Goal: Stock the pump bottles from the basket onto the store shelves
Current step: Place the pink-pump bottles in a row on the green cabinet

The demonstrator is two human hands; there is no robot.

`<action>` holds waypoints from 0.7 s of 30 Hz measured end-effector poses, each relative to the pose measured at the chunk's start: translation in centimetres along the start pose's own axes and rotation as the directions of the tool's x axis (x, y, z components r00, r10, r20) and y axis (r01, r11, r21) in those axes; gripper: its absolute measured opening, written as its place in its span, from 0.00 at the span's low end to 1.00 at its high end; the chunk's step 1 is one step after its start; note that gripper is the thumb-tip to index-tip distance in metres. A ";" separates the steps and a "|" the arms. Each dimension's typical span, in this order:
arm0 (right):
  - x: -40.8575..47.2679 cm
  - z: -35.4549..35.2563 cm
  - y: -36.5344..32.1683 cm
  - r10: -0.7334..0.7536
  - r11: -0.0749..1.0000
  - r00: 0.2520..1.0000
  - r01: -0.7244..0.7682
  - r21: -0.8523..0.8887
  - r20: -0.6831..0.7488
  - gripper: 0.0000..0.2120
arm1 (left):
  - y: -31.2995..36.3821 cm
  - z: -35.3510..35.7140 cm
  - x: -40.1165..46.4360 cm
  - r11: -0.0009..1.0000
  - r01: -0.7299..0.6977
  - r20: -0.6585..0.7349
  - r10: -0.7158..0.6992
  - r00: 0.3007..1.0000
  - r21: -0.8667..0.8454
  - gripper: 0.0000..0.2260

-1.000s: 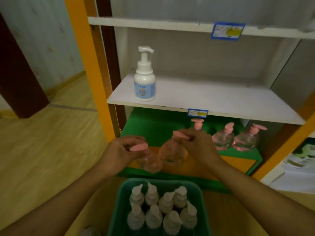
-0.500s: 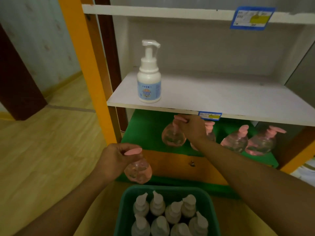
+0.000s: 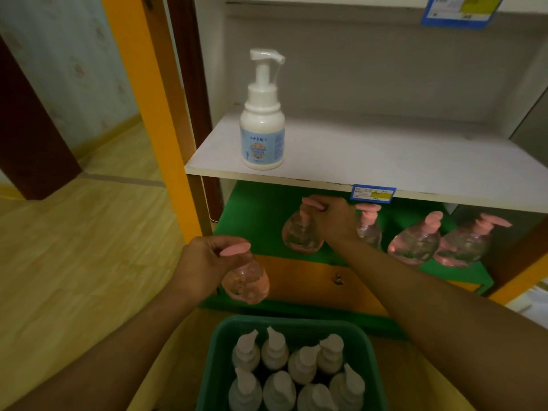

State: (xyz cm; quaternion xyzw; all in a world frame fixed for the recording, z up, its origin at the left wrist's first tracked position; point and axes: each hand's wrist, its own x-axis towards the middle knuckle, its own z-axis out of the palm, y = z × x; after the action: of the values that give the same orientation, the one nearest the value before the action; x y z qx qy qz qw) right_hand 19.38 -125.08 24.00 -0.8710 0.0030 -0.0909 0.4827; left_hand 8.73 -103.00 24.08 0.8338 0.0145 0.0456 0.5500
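Note:
My left hand (image 3: 204,264) grips the neck of a round clear bottle with a pink pump (image 3: 246,281), held in the air above the green basket (image 3: 219,351). My right hand (image 3: 333,221) reaches under the white shelf (image 3: 385,161) and holds the pump of a second pink bottle (image 3: 298,235), which rests on the green lower shelf (image 3: 255,221). Three more pink bottles stand to its right: one (image 3: 369,228) just behind my hand, then two further ones (image 3: 415,241) (image 3: 465,243). Several white pump bottles (image 3: 299,369) fill the basket.
A tall white pump bottle with a blue label (image 3: 262,120) stands at the left of the white shelf. An orange upright post (image 3: 154,120) borders the shelves on the left. Blue price tags hang on the shelf edges (image 3: 372,193). Wooden floor lies to the left.
My right hand carried its pink bottle forward from above the basket to the green lower shelf. My left hand stayed near the basket with its bottle. The view moved closer.

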 end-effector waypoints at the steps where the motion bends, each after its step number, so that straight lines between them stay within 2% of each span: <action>1: 0.0 0.0 0.0 -0.004 1.000 1.000 0.004 0.002 0.002 0.13 | 0.0 0.1 0.0 1.000 0.005 -0.002 -0.005 1.000 -0.001 0.10; 17: 0.3 0.0 0.9 -0.038 0.999 0.999 0.038 0.000 -0.038 0.12 | -0.4 0.6 0.0 0.998 0.026 -0.011 -0.027 1.000 -0.049 0.10; 19: 0.2 0.1 1.0 -0.039 0.999 0.999 0.039 -0.014 -0.023 0.15 | -0.3 0.6 0.1 0.999 0.030 -0.007 -0.030 1.000 -0.041 0.10; 21: -0.2 0.2 0.9 -0.006 1.000 1.000 0.006 -0.011 0.002 0.24 | -0.1 0.5 0.1 0.999 0.020 -0.010 -0.020 1.000 -0.039 0.10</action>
State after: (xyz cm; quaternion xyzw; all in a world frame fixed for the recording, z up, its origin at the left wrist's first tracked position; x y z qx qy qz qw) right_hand 19.29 -125.39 23.13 -0.8738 0.0003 -0.0917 0.4775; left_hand 8.86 -103.39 23.84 0.8226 0.0248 0.0446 0.5664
